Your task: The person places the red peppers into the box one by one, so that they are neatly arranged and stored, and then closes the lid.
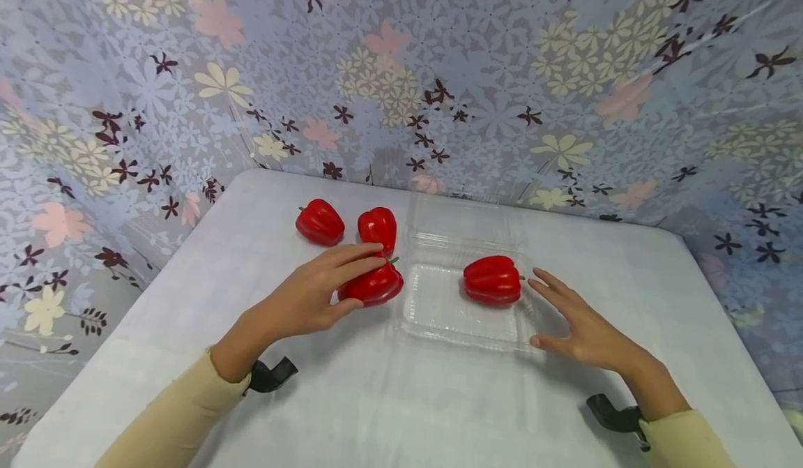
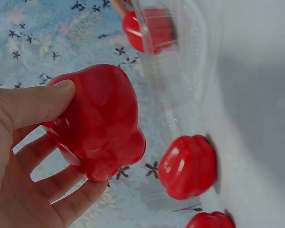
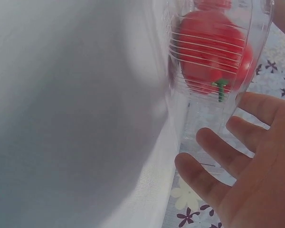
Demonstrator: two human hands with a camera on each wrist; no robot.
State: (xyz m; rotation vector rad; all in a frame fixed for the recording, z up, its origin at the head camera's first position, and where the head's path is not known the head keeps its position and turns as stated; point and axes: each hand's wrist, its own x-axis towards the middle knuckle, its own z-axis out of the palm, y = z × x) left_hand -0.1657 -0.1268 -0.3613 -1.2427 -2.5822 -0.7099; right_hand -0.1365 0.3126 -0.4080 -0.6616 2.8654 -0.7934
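Note:
My left hand grips a red bell pepper, thumb on one side and fingers round the other, left of a clear plastic container. In the left wrist view the held pepper shows a gap to the white surface. Inside the container lies another bell pepper, its green stem pointing right. My right hand is beside the container's right wall, fingers spread and holding nothing. In the right wrist view its fingertips are close to the ribbed plastic side, with the pepper seen through it.
Two more bell peppers, one at the far left and one just behind the left hand, lie on the white table. The container's clear lid is folded back toward the flowered cloth behind the table.

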